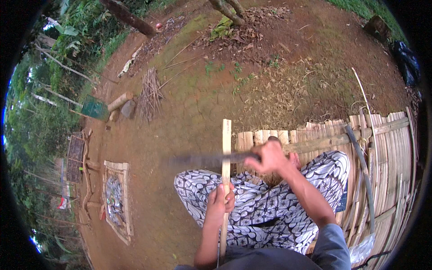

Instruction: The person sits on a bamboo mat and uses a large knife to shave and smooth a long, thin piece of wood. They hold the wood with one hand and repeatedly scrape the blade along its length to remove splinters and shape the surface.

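My left hand is closed around a pale bamboo strip, which stands lengthwise in front of my body, its lower end close to my shirt. With my right hand I grip the handle of a long dark machete. Its blade lies across the strip above my left hand and points left, smeared by motion toward the tip. Whether the edge is biting into the strip, I cannot tell. Below both hands are my crossed legs in black-and-white patterned trousers.
I sit on a bamboo slat platform with a grey rod and a clear plastic bag on it. Curly shavings cover the ground ahead. A stick bundle and a framed pit of litter are left.
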Available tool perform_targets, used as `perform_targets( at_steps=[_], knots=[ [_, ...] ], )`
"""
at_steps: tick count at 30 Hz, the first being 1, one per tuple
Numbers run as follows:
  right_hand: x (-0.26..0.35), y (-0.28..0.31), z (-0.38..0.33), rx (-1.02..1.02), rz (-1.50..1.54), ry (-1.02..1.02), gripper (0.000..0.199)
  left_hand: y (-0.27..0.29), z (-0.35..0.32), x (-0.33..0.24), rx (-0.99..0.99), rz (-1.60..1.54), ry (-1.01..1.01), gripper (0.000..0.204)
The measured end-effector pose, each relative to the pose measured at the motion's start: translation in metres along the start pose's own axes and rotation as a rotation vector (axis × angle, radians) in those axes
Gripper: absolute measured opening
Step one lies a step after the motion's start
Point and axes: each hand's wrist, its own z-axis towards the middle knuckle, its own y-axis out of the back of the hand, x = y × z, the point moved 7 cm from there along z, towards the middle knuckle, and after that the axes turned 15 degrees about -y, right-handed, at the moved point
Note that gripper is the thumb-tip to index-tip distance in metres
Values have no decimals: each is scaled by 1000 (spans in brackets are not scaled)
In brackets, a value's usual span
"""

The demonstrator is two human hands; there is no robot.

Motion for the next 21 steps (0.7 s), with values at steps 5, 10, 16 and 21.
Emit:
perform_targets(
  at_steps=[5,10,16,21],
  knots=[
    [-61,22,24,-18,101,-497,58,-17,-27,-22,58,210,-139,33],
    [-36,18,7,-95,285,-443,55,-3,6,-20,56,114,-199,29],
    [-43,22,5,-201,506,-377,49,11,4,-12,19,37,-158,26],
    [-16,34,-6,-177,446,-168,41,15,9,-14,-1,79,-160,31]
  ],
)
